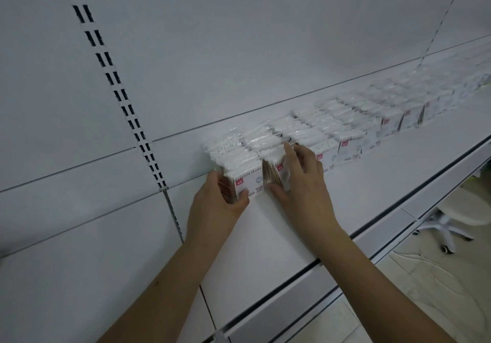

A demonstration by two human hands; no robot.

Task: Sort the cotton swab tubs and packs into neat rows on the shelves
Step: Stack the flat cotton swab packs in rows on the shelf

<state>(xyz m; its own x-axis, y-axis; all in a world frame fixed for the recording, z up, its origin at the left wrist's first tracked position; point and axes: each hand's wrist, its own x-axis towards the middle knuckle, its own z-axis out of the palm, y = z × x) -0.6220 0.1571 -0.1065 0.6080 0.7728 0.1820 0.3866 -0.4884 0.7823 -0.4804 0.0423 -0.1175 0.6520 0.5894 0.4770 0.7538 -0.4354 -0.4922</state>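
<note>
Left hand [220,199]: grips front pack [245,184] on shelf [265,236].
Right hand [300,183]: pinches neighbouring pack [276,167].

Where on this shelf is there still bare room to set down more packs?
Free: the bare shelf strip between the pack rows and the front edge. The back wall side is crowded with packs. At the rows' left end, left hand and right hand grip packs.
</note>
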